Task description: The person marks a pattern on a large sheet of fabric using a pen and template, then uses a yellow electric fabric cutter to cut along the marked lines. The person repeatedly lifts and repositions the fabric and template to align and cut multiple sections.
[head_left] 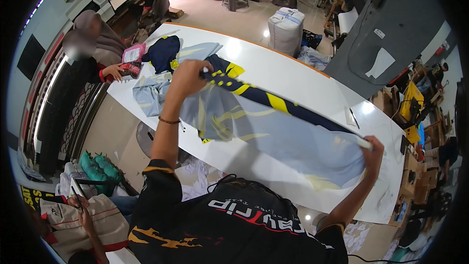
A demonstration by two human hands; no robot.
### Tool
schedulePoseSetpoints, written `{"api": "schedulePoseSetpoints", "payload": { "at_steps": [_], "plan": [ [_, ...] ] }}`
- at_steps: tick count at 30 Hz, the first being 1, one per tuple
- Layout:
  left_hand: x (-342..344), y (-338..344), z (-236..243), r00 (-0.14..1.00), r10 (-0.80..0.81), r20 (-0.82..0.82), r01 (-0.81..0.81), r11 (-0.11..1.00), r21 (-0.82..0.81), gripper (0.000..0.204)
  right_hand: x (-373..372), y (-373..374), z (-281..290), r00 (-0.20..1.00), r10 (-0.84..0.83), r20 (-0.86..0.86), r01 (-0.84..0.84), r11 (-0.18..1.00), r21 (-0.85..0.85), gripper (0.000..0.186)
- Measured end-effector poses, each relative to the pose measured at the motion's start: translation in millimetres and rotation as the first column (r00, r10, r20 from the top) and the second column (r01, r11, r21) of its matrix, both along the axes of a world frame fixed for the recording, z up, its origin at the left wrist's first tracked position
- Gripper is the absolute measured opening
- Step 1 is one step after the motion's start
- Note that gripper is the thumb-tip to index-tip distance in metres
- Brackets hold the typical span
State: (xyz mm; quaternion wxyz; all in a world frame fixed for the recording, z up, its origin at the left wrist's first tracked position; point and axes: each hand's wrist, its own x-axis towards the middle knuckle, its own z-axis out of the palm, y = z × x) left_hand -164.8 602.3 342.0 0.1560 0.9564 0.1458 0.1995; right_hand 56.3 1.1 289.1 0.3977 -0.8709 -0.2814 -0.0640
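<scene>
My left hand [190, 76] grips the upper-left end of a long navy-and-yellow fabric band [276, 101], raised over the white table [244, 54]. My right hand [371, 156] is closed on the band's other end, where a pale end piece [363, 143] shows. Pale blue-grey fabric with yellow streaks [293, 146] hangs below the band between my hands, over the tabletop. Beyond my left hand lie crumpled navy garments [159, 51] and more pale fabric [146, 98]; a small pale tool [351, 117] rests near the table's right end.
Co-worker hands [113, 72] hold packages [133, 56] at the table's left. Another person [83, 215] is lower left. A large white sack [286, 29] stands beyond the table. A grey column [395, 34] rises at back right; boxes [420, 181] crowd the right side.
</scene>
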Motion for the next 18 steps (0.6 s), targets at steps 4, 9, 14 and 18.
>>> {"api": "schedulePoseSetpoints", "payload": {
  "at_steps": [4, 9, 14, 18],
  "plan": [
    [73, 43, -45, 0.974, 0.159, 0.163, -0.179, 0.977, 0.113, 0.024, 91, 4, -21, 0.958, -0.188, 0.215, 0.208, 0.975, -0.078, 0.032],
    [114, 52, 13, 0.915, 0.276, 0.293, -0.330, 0.932, 0.151, 0.031, 150, -7, 0, 0.816, -0.331, 0.474, 0.341, 0.938, 0.068, 0.042],
    [55, 38, 63, 0.660, 0.152, 0.736, -0.355, 0.926, 0.127, 0.036, 91, -67, 50, 0.821, -0.418, 0.388, 0.321, 0.901, 0.291, 0.045],
    [-25, 18, 16, 0.551, 0.099, 0.829, -0.311, 0.946, 0.094, 0.034, 13, -97, 25, 0.782, -0.461, 0.419, 0.367, 0.884, 0.289, 0.032]
  ]
}}
